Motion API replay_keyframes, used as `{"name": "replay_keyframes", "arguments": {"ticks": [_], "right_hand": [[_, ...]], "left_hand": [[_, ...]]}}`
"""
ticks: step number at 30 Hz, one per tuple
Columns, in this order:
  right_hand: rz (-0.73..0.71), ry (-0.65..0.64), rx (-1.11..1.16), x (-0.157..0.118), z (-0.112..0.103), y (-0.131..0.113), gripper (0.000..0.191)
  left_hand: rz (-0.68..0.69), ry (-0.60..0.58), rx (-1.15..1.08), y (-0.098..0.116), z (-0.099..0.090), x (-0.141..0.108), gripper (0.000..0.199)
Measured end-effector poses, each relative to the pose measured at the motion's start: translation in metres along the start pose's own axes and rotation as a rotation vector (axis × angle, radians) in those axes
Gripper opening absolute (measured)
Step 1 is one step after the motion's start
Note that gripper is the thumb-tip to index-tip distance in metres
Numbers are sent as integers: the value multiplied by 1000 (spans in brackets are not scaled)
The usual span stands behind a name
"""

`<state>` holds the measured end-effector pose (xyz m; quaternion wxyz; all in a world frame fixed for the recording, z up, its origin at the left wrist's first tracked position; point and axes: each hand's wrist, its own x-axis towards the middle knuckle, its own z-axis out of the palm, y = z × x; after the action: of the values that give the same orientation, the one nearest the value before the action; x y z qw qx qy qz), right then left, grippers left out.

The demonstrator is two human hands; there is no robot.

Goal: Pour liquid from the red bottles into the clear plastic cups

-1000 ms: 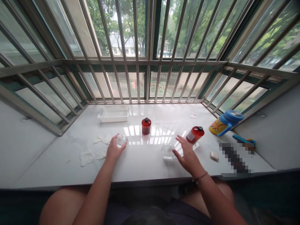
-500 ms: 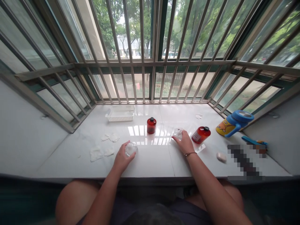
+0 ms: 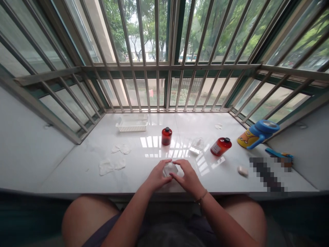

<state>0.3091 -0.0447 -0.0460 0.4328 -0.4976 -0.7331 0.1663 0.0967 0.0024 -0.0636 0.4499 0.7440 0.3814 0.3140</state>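
"What's at the far left of your worktop (image 3: 138, 181)?"

"I see a white perforated basket (image 3: 132, 127) near the window bars, with thin crumpled white pieces (image 3: 106, 166) lying nearer me."

"And in the middle?"

"A red bottle (image 3: 166, 137) with a black cap stands upright. Nearer me, my left hand (image 3: 157, 176) curls round one side of a small clear container (image 3: 170, 169), and my right hand (image 3: 187, 176) grips its other side, just above or on the worktop; I can't tell which."

"Further right?"

"Another clear container (image 3: 196, 146), then a second red bottle (image 3: 220, 147), tilted, with a pale label. A small pale object (image 3: 243, 171) lies nearer me, and a blue and yellow cup (image 3: 257, 134) leans beyond."
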Motion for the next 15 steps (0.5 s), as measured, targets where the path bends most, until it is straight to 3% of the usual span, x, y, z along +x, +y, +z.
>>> {"name": "replay_keyframes", "arguments": {"ticks": [4, 7, 12, 15], "right_hand": [[135, 49, 4, 4, 21, -9, 27], [147, 30, 15, 10, 24, -8, 16], [132, -45, 141, 10, 19, 1, 36], [124, 59, 63, 2, 10, 16, 35]], "left_hand": [[42, -14, -34, 6, 7, -2, 78], [54, -14, -30, 10, 4, -7, 75], [4, -22, 9, 6, -3, -10, 79], [-6, 1, 31, 3, -8, -10, 79]]}}
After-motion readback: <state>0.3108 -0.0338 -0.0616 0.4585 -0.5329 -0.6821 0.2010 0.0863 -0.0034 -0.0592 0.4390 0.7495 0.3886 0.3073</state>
